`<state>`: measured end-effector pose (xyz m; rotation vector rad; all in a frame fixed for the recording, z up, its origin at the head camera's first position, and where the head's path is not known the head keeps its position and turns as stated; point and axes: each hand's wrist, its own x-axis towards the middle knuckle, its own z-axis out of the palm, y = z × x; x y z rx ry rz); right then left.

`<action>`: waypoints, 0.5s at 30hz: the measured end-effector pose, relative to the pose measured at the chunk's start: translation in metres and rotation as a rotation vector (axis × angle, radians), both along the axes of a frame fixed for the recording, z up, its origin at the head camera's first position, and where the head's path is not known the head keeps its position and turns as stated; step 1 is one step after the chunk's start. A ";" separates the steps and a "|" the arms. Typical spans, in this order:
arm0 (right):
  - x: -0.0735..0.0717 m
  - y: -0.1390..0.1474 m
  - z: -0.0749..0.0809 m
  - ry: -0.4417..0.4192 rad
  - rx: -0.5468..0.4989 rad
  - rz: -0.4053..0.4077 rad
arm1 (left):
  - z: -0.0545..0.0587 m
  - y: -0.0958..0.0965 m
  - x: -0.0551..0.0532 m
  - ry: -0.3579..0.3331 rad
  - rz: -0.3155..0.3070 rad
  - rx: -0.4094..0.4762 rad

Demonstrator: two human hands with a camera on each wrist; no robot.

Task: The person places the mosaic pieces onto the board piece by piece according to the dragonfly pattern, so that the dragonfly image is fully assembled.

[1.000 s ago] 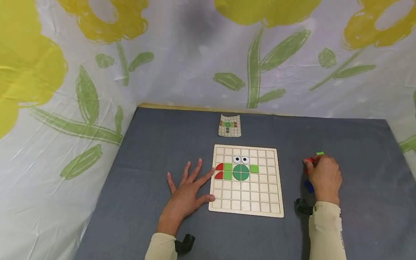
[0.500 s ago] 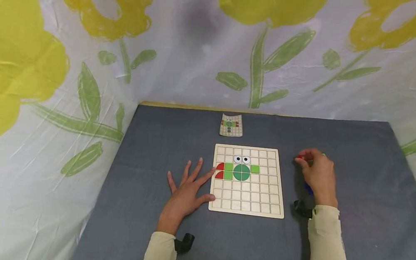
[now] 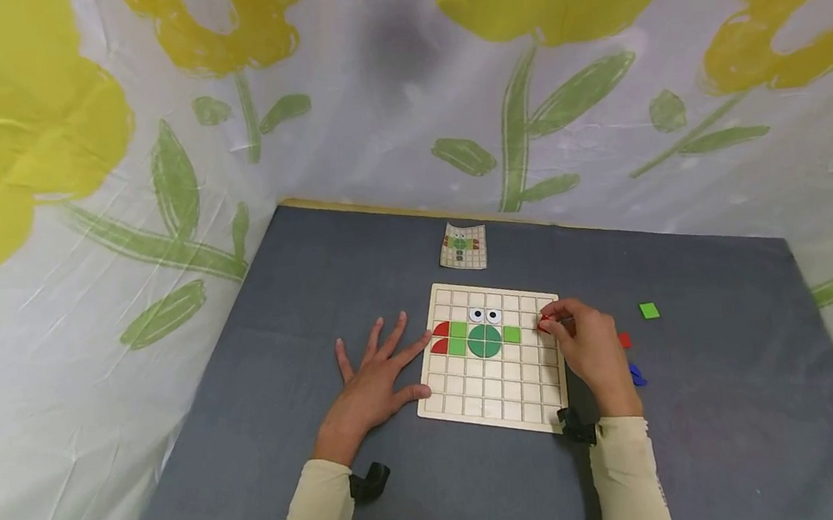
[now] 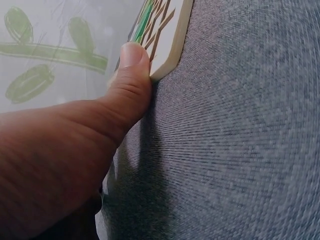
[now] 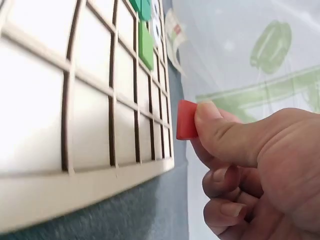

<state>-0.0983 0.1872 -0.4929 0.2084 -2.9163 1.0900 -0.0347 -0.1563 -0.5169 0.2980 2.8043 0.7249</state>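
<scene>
1. I judge the step in hand to be filling the pale wooden grid board [image 3: 472, 389]; the right hand [image 3: 595, 353] pinches a small, thick red piece [image 5: 186, 120] between thumb and fingertip, over the board's right-hand columns and apart from the cells
2. I see the left hand [image 3: 373, 384] with its grip spread, the thumb on the board's near left corner; I take that as steadying
3. To my eye, the next move calls for turning the red piece to suit a cell, lowering it flat and letting go without nudging its neighbours; the small printed pattern card [image 3: 463, 245], behind the board on the grey cloth-covered bench [image 3: 314, 287], shows red at both sides, so I favour the right
4. In the board's cells I count four dark green quarter-round pieces [image 3: 477, 335] forming a circle, two white eye pieces [image 3: 476, 314] behind it, two light green squares [image 3: 458, 338] and two red curved pieces [image 3: 441, 330] to its left, and a single light green square [image 3: 512, 334] to its right
5. Right of the board lie a loose light green square [image 3: 649, 310], some red [image 3: 624, 339] partly hidden by the hand, and something blue [image 3: 638, 375] whose shape I cannot make out
</scene>
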 end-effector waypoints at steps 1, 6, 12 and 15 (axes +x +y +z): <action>0.000 -0.002 0.000 0.001 0.004 0.007 | 0.000 0.000 0.000 0.006 0.001 0.001; 0.000 -0.008 -0.003 -0.025 0.025 0.016 | 0.001 -0.001 0.000 0.011 -0.002 0.009; 0.001 -0.009 -0.005 -0.020 0.037 0.035 | 0.000 -0.002 0.002 0.005 -0.006 0.002; 0.001 -0.009 -0.006 -0.012 0.052 0.043 | 0.000 -0.002 0.001 0.025 -0.004 0.008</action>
